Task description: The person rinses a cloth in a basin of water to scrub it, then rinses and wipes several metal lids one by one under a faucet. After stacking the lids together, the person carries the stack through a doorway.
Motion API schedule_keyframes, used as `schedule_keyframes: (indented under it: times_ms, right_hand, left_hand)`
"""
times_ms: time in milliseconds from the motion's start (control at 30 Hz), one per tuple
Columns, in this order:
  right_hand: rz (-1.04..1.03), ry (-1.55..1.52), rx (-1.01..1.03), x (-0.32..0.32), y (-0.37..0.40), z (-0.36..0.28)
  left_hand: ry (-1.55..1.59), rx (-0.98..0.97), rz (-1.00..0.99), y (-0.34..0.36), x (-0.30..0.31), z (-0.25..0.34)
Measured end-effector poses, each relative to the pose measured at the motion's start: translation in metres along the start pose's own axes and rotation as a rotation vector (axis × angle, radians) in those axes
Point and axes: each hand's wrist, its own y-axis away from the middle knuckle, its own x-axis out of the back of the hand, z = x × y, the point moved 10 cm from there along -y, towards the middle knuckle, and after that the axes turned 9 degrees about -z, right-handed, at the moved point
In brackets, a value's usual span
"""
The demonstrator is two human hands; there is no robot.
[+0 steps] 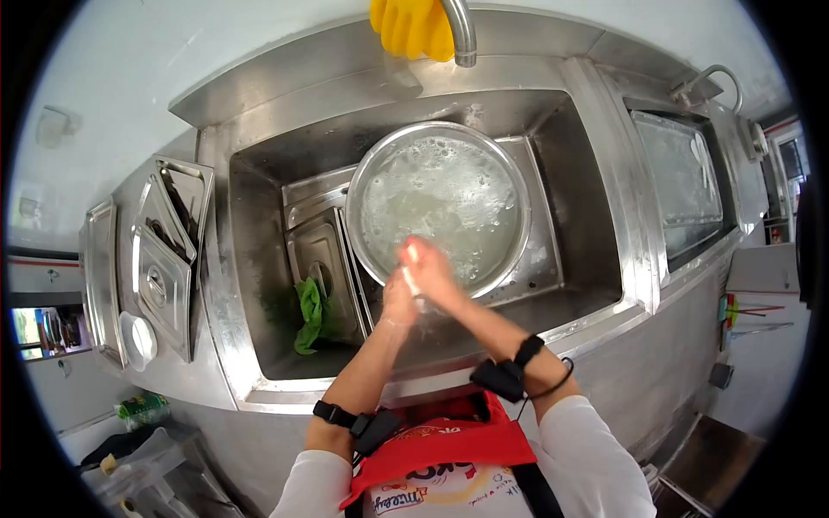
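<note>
My right hand [426, 269] is closed, its fingers curled in, over the near rim of a round steel basin [523, 177]. Pressed against it from the left is my left hand [399, 300], whose fingers are hidden and smeared by motion. Something pale shows between the hands, too blurred to name. Cloudy, foamy water [440, 203] fills the basin, which stands in a deep steel sink [596, 250]. Left of the basin, a steel pan lid [311, 246] leans in the sink, with a green cloth [309, 315] lying on its lower end.
A faucet [464, 43] hangs over the sink's back edge beside yellow rubber gloves [413, 28]. Steel pans and lids [160, 281] and a white bowl [138, 339] stand on the left counter. To the right, a second sink [691, 242] holds a clear tray [678, 168].
</note>
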Motion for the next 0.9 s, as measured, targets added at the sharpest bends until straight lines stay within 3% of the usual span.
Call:
schedule_keyframes:
  times_ms: [33,67,133,167,233,300,367,400,433,500,533,633,667,800,833,867,900]
  right_hand:
    - [0.012,0.001,0.105,-0.002,0.016,-0.028]
    - [-0.171,-0.183,0.106,-0.019,0.032,-0.049]
    - [-0.098,0.057,0.287,-0.020,0.038,-0.067]
    - [-0.060,0.171,0.377,-0.022,0.042,-0.075]
    - [0.045,0.032,0.200,-0.004,0.011,-0.021]
    - [-0.019,-0.092,-0.278,0.001,-0.008,0.049]
    - [-0.049,-0.556,-0.408,-0.009,-0.002,0.096]
    - [-0.066,-0.782,-0.464,-0.012,0.001,0.110]
    - [-0.174,-0.901,-0.460,-0.014,0.006,0.107]
    - [-0.393,-1.141,-0.444,-0.016,0.019,0.089]
    - [-0.509,-1.098,-0.519,-0.018,0.033,0.074]
    - [-0.659,-1.329,-0.665,-0.048,0.061,0.052]
    - [-0.500,-1.468,-0.643,-0.048,0.055,0.050]
    - [-0.064,-1.011,-0.315,-0.020,0.025,0.043]
    - [-0.055,-0.891,-0.156,-0.018,0.025,0.013]
    - [-0.070,-0.490,0.096,-0.005,0.031,-0.039]
    - [-0.081,-0.080,0.334,-0.001,0.041,-0.083]
  left_hand:
    - [0.055,0.025,0.010,0.000,0.005,-0.004]
    - [0.273,-0.024,-0.179,-0.005,0.006,-0.009]
    - [0.338,-0.022,-0.229,0.000,-0.008,-0.002]
    - [0.182,0.038,-0.083,0.004,-0.001,-0.009]
    - [-0.140,0.150,0.207,0.026,-0.002,0.005]
    - [-0.121,0.145,0.025,0.009,0.000,-0.006]
    - [-0.060,0.208,-0.080,0.017,-0.022,0.008]
    - [0.014,0.227,-0.235,0.025,-0.046,0.020]
    - [0.005,0.193,-0.345,0.020,-0.041,0.023]
    - [-0.172,0.072,-0.350,0.008,-0.024,0.027]
    - [-0.123,0.090,-0.357,0.010,-0.027,0.029]
    - [-0.035,0.111,-0.338,0.009,-0.033,0.032]
    - [-0.041,0.090,-0.298,0.007,-0.028,0.031]
    - [0.022,0.030,0.025,0.006,0.002,0.039]
    - [0.112,0.052,-0.151,-0.008,0.007,0.031]
    - [0.202,0.076,-0.328,-0.030,0.030,0.018]
    - [0.251,0.063,-0.359,-0.026,0.017,0.018]
